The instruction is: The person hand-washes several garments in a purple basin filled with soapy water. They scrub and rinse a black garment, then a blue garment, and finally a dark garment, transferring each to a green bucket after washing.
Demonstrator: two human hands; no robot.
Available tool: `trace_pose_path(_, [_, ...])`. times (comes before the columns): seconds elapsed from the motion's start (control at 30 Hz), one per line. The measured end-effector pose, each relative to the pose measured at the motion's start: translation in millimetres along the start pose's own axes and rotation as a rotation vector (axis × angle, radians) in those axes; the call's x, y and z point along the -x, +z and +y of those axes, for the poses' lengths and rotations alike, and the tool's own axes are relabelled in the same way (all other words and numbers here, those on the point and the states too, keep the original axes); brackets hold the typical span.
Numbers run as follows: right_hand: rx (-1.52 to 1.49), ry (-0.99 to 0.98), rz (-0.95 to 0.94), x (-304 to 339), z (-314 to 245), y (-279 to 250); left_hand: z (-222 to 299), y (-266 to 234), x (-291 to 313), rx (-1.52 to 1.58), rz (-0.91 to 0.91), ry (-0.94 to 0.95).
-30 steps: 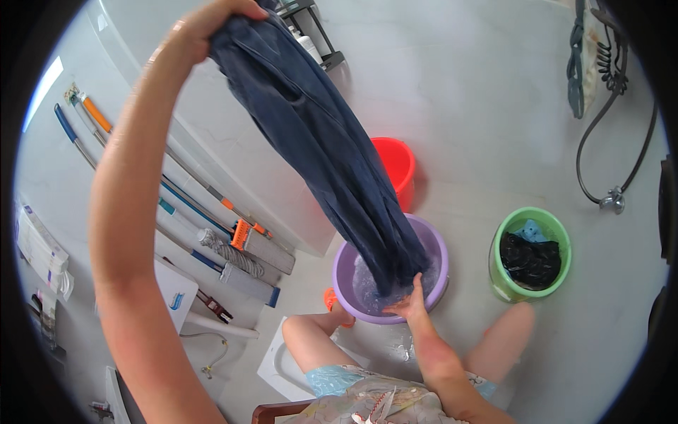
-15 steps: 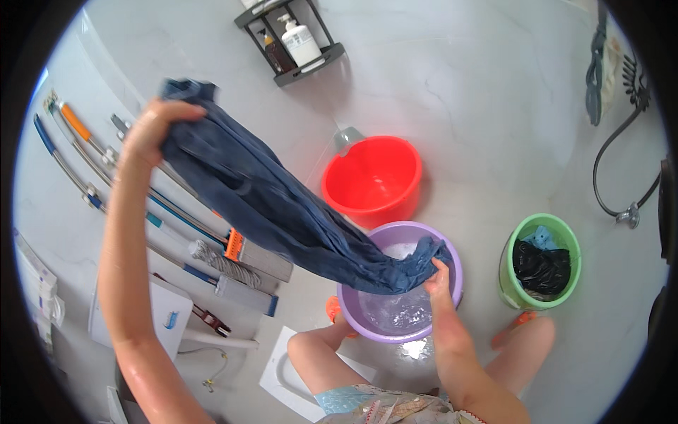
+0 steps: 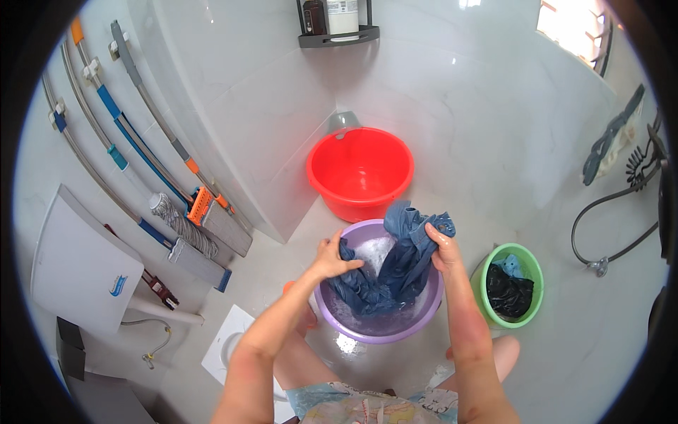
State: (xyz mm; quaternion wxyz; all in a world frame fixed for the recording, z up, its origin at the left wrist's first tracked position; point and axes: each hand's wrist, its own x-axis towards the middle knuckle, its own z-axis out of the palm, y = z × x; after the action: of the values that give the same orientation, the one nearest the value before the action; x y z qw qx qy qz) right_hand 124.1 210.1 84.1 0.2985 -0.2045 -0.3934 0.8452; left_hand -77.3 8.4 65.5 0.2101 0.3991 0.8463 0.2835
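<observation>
A pair of wet dark-blue jeans [image 3: 402,272] sags in a U between my hands, its lower middle down in the purple basin [image 3: 332,314] of sudsy water. At the basin's left rim, my left hand [image 3: 333,258] grips one end, thumb toward the water. My right hand [image 3: 444,249] holds the other end higher, above the right rim, with the thumb on the cloth. The part of the jeans under the suds is hidden.
Behind the basin stands an empty red tub [image 3: 360,173]. To the right is a green bucket [image 3: 540,290] holding dark and light-blue cloths. Mops [image 3: 191,233] hang along the left wall, near a white toilet lid [image 3: 85,261]. A corner shelf [image 3: 339,37] carries bottles.
My left hand has come down from high at the upper left to the basin. The jeans, stretched out long before, now hang folded into the water. My right hand has risen slightly.
</observation>
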Motion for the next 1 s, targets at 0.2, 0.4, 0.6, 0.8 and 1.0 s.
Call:
trace_pose_path(0.2, [0.415,-0.079,-0.089,17,41,43,13,82,-14,1.589,-0.029,0.24])
trace_pose_path(0.4, [1.351,-0.192,0.047,55,152,91,-43,117,-43,2.273,-0.245,-0.209])
trace_pose_path(0.6, [1.613,0.104,0.471,-50,171,83,-45,175,-44,1.989,0.113,-0.646])
trace_pose_path(0.8, [1.731,-0.568,0.378,-34,179,57,-58,177,-63,2.318,-0.575,-0.296])
trace_pose_path(1.0, [1.418,0.098,0.575,-38,152,42,-22,176,-44,1.87,-0.073,-0.713])
